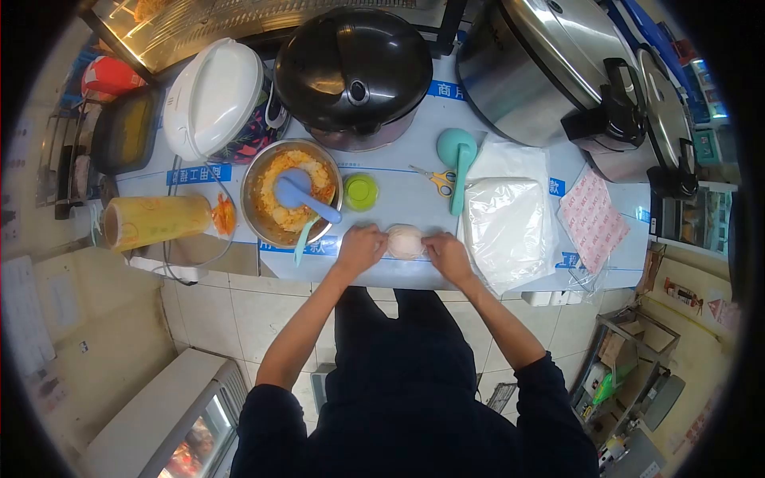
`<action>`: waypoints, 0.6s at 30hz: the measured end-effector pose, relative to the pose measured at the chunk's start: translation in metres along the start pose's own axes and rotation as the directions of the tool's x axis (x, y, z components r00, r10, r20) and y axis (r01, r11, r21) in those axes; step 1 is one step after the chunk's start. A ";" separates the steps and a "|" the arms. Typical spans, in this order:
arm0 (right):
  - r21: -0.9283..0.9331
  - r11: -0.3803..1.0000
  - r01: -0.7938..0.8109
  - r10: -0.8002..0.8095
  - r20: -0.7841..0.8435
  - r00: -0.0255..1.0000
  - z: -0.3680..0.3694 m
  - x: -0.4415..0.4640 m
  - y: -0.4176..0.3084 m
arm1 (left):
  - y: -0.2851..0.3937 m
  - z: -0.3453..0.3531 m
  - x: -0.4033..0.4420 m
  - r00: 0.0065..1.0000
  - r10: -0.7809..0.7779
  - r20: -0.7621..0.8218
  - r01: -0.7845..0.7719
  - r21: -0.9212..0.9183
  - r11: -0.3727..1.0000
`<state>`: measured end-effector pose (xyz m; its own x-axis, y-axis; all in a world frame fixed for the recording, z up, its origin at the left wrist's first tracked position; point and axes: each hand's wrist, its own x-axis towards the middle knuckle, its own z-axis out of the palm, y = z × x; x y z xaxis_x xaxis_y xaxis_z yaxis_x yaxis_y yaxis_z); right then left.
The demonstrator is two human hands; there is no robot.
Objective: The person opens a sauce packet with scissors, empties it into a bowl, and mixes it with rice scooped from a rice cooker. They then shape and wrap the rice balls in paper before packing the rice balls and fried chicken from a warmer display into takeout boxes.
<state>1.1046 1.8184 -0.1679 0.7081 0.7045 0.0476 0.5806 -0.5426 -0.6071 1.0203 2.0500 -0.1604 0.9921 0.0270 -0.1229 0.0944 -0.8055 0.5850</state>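
A pale round ball (406,241), perhaps rice in thin plastic, lies near the front edge of the table between my hands. My left hand (362,248) pinches at its left side, fingers closed. On the opposite side, my right hand (448,256) also has its fingertips pinched together against the ball's edge. What exactly the fingertips grip is too small to make out. Left of them stands a steel bowl (249,188) of orange-coloured rice, with a blue scoop (299,190) and a mint handle (304,239) in it. A small green cup (362,192) sits just beyond my left hand.
Yellow-handled scissors (441,185) and a mint scoop (457,159) lie near a stack of clear plastic sheets (506,227). A film roll (159,221) lies at left. A black-lidded pot (351,72), white-lidded container (213,99) and steel cooker (526,72) line the back.
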 end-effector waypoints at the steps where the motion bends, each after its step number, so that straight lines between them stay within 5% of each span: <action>1: 0.118 0.980 -0.161 0.146 0.131 0.981 0.007 0.008 0.016 | -0.003 -0.003 0.012 0.940 -0.191 0.282 0.188 0.036 0.981; 2: 0.209 0.921 -0.328 0.266 0.275 0.924 0.009 0.017 0.023 | -0.003 -0.008 0.021 0.941 -0.189 0.280 0.187 0.037 0.982; 4: 0.182 0.904 -0.388 0.332 0.273 0.903 0.006 0.030 0.027 | -0.005 -0.013 0.035 0.923 -0.203 0.328 0.296 -0.266 0.917; 5: 0.155 0.879 -0.451 0.401 0.273 0.874 0.002 0.034 0.025 | -0.006 -0.011 0.036 0.923 -0.198 0.328 0.292 -0.264 0.919; 7: 0.062 0.861 -0.505 0.483 0.212 0.850 -0.012 0.035 -0.002 | -0.009 -0.004 0.033 0.966 0.240 0.093 -0.223 -0.166 0.961; 9: -0.033 0.829 -0.559 0.558 0.141 0.818 -0.014 0.028 -0.024 | -0.007 0.004 0.022 0.956 0.290 0.049 -0.270 -0.238 0.933; 11: 0.067 0.838 -0.542 0.542 0.006 0.840 -0.006 0.009 -0.032 | 0.001 0.013 0.007 0.942 0.334 0.001 -0.318 -0.308 0.897; 12: 0.061 0.836 -0.545 0.546 0.002 0.838 0.000 0.002 -0.030 | 0.006 0.018 -0.002 0.968 0.220 0.123 -0.128 -0.512 0.850; 14: 0.396 0.857 -0.330 0.396 -0.098 0.913 0.016 -0.014 -0.025 | 0.015 0.022 -0.015 0.931 0.101 0.350 0.185 -0.695 0.695; 15: 0.396 0.857 -0.331 0.395 -0.091 0.914 0.018 -0.020 -0.021 | 0.020 0.026 -0.021 0.932 0.096 0.350 0.190 -0.696 0.692; 18: 0.621 0.680 -0.389 0.392 0.141 0.909 0.007 -0.024 -0.018 | 0.034 0.035 -0.032 0.957 0.017 0.289 0.267 -0.905 0.332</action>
<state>1.0747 1.8147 -0.1631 0.8147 0.4924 -0.3062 -0.1303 -0.3590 -0.9242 0.9886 2.0013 -0.1649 0.9271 -0.1585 -0.3396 0.3718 0.2757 0.8864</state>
